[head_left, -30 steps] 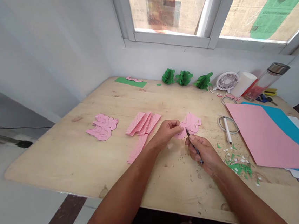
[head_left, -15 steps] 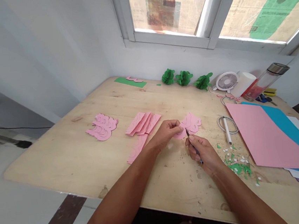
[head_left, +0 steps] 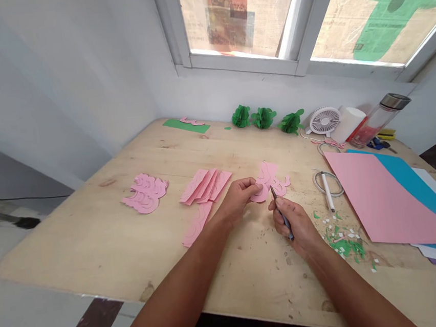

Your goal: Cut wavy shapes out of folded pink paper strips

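Observation:
My left hand (head_left: 240,195) pinches the left edge of a pink paper cutout (head_left: 268,171), which has wavy pencil-like lines and a curling strip on its right. In my right hand (head_left: 290,218) is a pair of small dark scissors (head_left: 288,227), its tip against the paper's lower edge between the two hands. My fingers hide most of the scissors. Left of my left hand lie folded pink paper strips (head_left: 204,185) with drawn curves. Farther left sits a pile of scalloped pink cutouts (head_left: 146,193).
Green paper scraps (head_left: 347,247) and a white pen (head_left: 327,192) lie to the right, beside pink sheets (head_left: 387,198) over blue ones. Along the back stand green paper trees (head_left: 263,118), a small fan (head_left: 325,121) and a glass bottle (head_left: 379,119). A green strip (head_left: 185,126) lies back left.
The camera view has shifted slightly. The pink cutout has turned, and a thin curled strip now hangs off its right side. Both hands keep hold of paper and scissors.

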`<state>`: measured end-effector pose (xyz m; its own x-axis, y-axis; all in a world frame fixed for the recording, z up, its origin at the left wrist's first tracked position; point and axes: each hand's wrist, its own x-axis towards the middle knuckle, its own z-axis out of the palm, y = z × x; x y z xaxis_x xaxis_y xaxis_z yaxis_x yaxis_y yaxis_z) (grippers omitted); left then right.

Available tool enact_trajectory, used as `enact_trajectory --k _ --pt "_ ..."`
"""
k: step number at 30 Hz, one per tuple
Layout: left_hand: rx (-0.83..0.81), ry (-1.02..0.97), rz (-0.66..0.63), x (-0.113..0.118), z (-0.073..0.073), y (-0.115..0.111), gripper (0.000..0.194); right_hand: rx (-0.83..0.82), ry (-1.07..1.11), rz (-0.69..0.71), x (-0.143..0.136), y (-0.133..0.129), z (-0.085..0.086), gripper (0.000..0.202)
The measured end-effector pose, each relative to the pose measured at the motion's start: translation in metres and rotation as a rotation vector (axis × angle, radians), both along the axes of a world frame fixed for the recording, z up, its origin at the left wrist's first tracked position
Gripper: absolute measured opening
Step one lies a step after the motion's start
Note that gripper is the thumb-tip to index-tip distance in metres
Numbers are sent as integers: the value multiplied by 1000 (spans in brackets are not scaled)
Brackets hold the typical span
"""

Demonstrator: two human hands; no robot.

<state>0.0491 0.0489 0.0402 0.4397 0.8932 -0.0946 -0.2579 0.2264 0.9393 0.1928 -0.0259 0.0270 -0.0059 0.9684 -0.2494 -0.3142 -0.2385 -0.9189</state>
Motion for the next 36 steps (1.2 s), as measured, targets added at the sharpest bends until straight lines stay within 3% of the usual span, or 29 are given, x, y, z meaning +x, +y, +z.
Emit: enact_trajectory --k 8,16,24,31,36 --pt "-76 -59 -63 9 0 -12 38 69 21 -222 -1 3 0 38" --pt "-115 -63 -117 13 0 -17 36 68 14 -263 3 5 0 39" --pt "-116 -64 -59 8 0 -9 30 52 -10 -190 10 6 -1 37" --pt "-184 -75 -162 2 -1 -7 31 62 -5 -35 13 4 9 34" --pt "-240 -72 -242 -2 1 -8 32 72 -1 -27 15 4 11 34"
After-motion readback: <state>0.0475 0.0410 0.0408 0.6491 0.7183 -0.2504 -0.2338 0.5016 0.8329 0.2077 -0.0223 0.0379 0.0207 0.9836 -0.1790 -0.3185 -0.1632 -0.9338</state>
